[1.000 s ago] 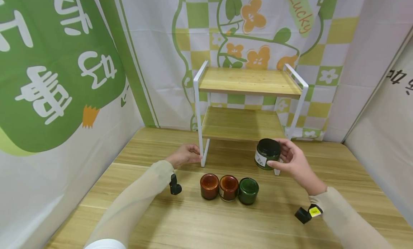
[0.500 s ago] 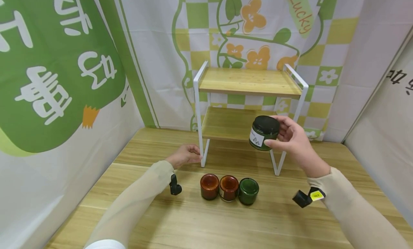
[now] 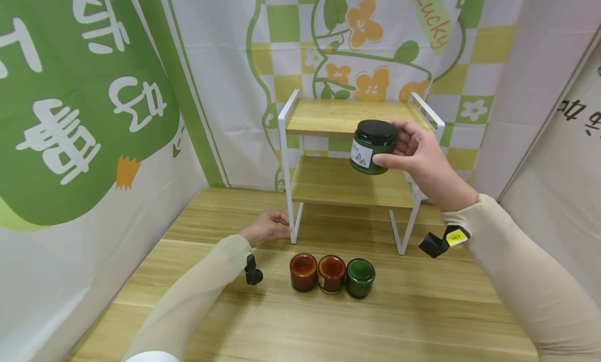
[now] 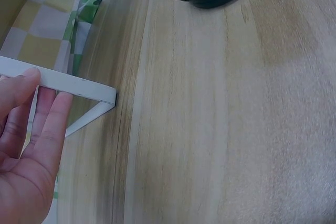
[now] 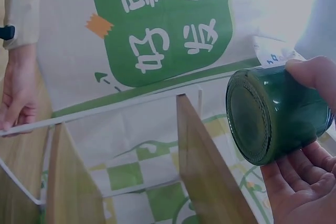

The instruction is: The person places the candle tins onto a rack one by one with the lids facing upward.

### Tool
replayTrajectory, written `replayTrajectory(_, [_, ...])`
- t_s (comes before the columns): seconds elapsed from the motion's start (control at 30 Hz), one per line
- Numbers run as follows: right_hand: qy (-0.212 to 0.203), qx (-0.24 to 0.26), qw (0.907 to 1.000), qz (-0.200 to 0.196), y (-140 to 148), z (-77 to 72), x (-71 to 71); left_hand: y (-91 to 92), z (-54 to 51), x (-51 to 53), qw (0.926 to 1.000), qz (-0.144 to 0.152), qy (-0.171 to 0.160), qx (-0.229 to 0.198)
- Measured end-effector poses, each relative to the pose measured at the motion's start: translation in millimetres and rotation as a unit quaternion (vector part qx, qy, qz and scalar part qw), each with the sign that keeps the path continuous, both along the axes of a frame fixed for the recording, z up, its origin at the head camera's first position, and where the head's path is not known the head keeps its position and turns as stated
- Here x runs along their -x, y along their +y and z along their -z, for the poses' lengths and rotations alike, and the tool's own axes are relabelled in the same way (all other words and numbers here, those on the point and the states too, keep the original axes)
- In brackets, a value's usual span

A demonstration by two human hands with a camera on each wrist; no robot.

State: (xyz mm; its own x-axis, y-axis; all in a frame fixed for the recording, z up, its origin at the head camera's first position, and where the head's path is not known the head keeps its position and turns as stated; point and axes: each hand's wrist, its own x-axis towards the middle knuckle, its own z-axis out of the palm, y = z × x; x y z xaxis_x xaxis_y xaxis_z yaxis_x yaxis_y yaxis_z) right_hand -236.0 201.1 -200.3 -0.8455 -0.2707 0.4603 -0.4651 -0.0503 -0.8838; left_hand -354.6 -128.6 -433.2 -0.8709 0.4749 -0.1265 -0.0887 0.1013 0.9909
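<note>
Clock directions refer to the head view, with 12 o'clock pointing away from the person. The principal change is in height: over the last second, the lidded jar [image 3: 374, 147] has risen from beside the foot of the rack [image 3: 347, 126] to a raised position, where it overlaps the middle shelf [image 3: 338, 187] and the front edge of the top board. It hangs near the rack's 4 o'clock side, close to upright, lid uppermost; its exact depth relative to the boards cannot be told. The right hand [image 3: 419, 157], at the jar's 3 o'clock, grasps it with the thumb on the near side and the fingers behind. The right wrist view shows the jar's glass base exposed, with nothing under it. The left hand [image 3: 268, 227], at the rack's 8 o'clock, remains in place and pinches the leg [image 4: 79, 85] near its foot, thumb on one side and fingers on the other. At 6 o'clock on the table [image 3: 281, 325], a first amber jar [image 3: 303, 272], a second amber jar [image 3: 331, 274] and a small green jar [image 3: 360, 278] stand side by side, undisturbed. For the work in hand, the change means that the right hand alone appears to bear the jar's weight, while the left hand probably steadies the rack.
</note>
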Motion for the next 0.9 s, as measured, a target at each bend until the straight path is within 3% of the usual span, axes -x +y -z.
replayTrajectory(0.47, [-0.011, -0.024, 0.9988, 0.042, -18.8, -48.3, 24.5, -1.5, -2.3, -0.3, 1.0000, -0.003, 0.000, -0.001])
replayTrajectory(0.7, [-0.027, -0.033, 0.9984, 0.037, -32.3, -65.1, 41.8, -1.0, -3.7, -0.1, 1.0000, -0.002, -0.003, -0.001])
replayTrajectory(0.9, [-0.018, -0.057, 0.9962, 0.063, -42.7, -74.7, 56.7, 0.0, -3.3, 0.8, 0.9999, 0.001, -0.013, -0.001])
